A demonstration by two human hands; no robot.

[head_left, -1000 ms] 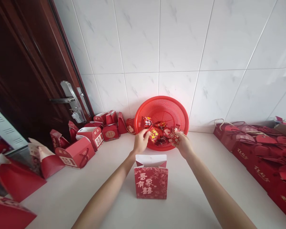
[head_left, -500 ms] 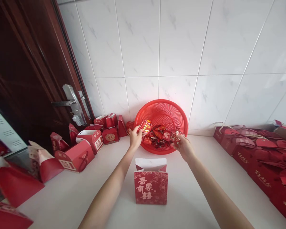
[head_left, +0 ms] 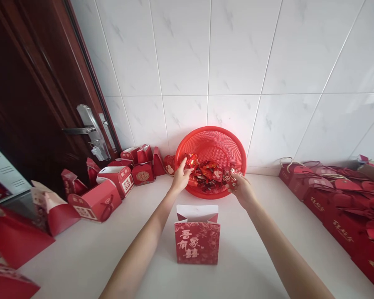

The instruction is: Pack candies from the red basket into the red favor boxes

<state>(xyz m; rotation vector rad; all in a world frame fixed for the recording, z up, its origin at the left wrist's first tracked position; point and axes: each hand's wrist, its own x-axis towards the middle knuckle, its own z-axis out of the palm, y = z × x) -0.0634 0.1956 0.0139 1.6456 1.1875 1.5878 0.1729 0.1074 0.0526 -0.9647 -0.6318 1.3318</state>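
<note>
A red plastic basket (head_left: pixel 212 135) leans against the wall, with several shiny wrapped candies (head_left: pixel 208 171) in its lower part. My left hand (head_left: pixel 181 178) is at the basket's left side, its thumb and fingers spread; a glossy red packet (head_left: pixel 191 160) lies just beyond the fingertips. At the basket's right side, my right hand (head_left: pixel 243 192) grips a dark red patterned packet (head_left: pixel 231 175) between thumb and fingers. Between my forearms a red paper gift box (head_left: pixel 197 245) with white characters stands upright on the white tabletop, its top unfolded and white inside.
Assorted red gift boxes (head_left: pixel 95 199) stand along the left side, near a dark wooden door (head_left: pixel 28 83) with a metal handle (head_left: pixel 81 130). Rows of red gift bags (head_left: pixel 327 207) fill the right side. A white tiled wall (head_left: pixel 187 62) rises behind the basket.
My left hand has let go of the glossy red packet, and its fingers have spread. The right hand still holds its patterned packet. The view has shifted slightly.
</note>
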